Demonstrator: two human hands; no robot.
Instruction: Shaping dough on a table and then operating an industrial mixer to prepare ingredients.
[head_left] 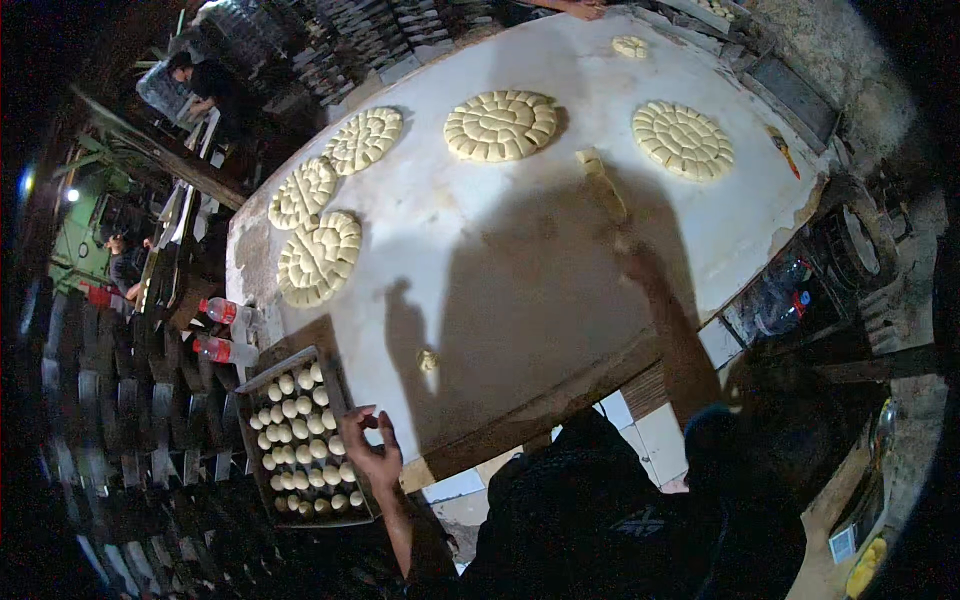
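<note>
My left hand [372, 455] is beside the right edge of a dark tray [341, 385] of round dough balls. Its fingers are bent, with a gap between thumb and fingers, and nothing shows in it. A small lump of dough [428, 360] appears over the near table, right of that hand. My right hand [640, 262] reaches over the table in shadow; its fingers are dim and blurred. Just beyond its fingertips lies a narrow pale strip [602, 187], apparently dough; whether they touch, I cannot tell.
Round scored dough pieces lie on the white table [590, 90], including one at centre [500, 125] and one at right [683, 140]. A brush-like tool [783, 152] sits at the right edge. Red-capped bottles [218, 310] stand left. Other people work far left; another person's hand [585, 10] rests at the far edge.
</note>
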